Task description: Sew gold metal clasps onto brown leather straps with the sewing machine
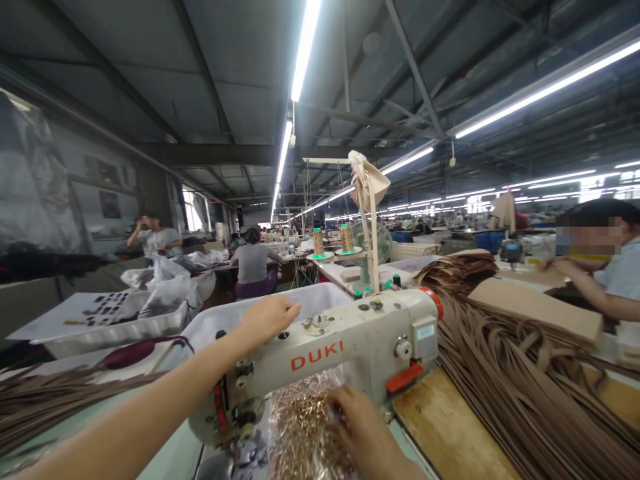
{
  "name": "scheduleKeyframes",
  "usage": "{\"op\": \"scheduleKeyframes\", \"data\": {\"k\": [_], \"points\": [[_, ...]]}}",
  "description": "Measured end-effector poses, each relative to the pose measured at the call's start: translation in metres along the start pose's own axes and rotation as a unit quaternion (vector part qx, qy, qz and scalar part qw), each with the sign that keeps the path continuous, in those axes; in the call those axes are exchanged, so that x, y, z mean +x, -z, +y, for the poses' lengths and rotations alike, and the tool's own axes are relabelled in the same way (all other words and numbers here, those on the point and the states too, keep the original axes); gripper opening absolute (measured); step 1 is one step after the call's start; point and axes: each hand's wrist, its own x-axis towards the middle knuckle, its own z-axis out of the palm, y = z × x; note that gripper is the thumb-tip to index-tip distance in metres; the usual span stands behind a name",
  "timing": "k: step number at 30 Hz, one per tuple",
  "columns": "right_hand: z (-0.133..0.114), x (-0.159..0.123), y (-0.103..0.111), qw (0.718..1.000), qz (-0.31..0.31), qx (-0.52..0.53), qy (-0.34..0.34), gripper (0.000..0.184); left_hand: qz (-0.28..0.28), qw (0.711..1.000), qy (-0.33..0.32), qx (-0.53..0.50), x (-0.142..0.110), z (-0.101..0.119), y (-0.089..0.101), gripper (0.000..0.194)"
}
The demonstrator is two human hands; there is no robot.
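Red "DUKI" lettering on a cream sewing machine [345,347]. Left hand [267,319] spread, resting on the machine's top; right hand [357,427] curled, any pinch hidden, in a clear bag of brass-coloured hardware [303,420] below the machine's head. Tan straps [500,373] heaped on the wooden counter [445,427] at right; thread cones [319,241] behind.

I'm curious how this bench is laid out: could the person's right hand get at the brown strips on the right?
Probably yes. The right hand is in the gold metal pieces, and only a wooden board seems to lie between it and the brown strips.
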Motion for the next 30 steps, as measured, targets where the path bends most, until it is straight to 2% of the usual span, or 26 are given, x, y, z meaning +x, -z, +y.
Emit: {"op": "scheduleKeyframes", "data": {"k": [2,4,6,8,10,14,17,24,28,30], "points": [[-0.008,0.013,0.035,0.993,0.106,0.059,0.009,0.007,0.02,0.999,-0.001,0.044,-0.004,0.001,-0.002,0.039],[-0.016,0.029,0.073,0.974,0.195,0.111,0.033,0.01,0.027,0.997,-0.009,0.076,-0.009,0.002,-0.003,0.035],[-0.022,0.046,0.103,0.961,0.243,0.121,0.056,0.016,0.026,0.995,-0.016,0.1,-0.011,0.004,-0.004,0.033],[-0.028,0.065,0.119,0.957,0.254,0.1,0.095,0.02,0.023,0.992,-0.017,0.121,-0.011,0.004,-0.006,0.031],[-0.032,0.083,0.119,0.96,0.232,0.064,0.142,0.02,0.019,0.99,-0.015,0.14,-0.009,0.004,-0.007,0.03],[-0.036,0.113,0.095,0.966,0.163,0.018,0.198,0.017,0.013,0.986,-0.009,0.165,-0.006,0.002,-0.011,0.029],[-0.034,0.125,0.08,0.968,0.122,-0.003,0.219,0.017,0.011,0.984,-0.009,0.176,-0.006,0.001,-0.012,0.03],[-0.029,0.132,0.077,0.967,0.071,-0.041,0.243,0.018,0.011,0.983,-0.017,0.183,-0.001,-0.004,-0.015,0.032],[-0.027,0.129,0.074,0.968,0.072,-0.06,0.233,0.02,0.021,0.984,-0.015,0.175,0.001,-0.009,-0.017,0.034],[-0.027,0.122,0.07,0.968,0.08,-0.07,0.226,0.029,0.027,0.985,-0.018,0.17,0.001,-0.009,-0.017,0.034]]}}
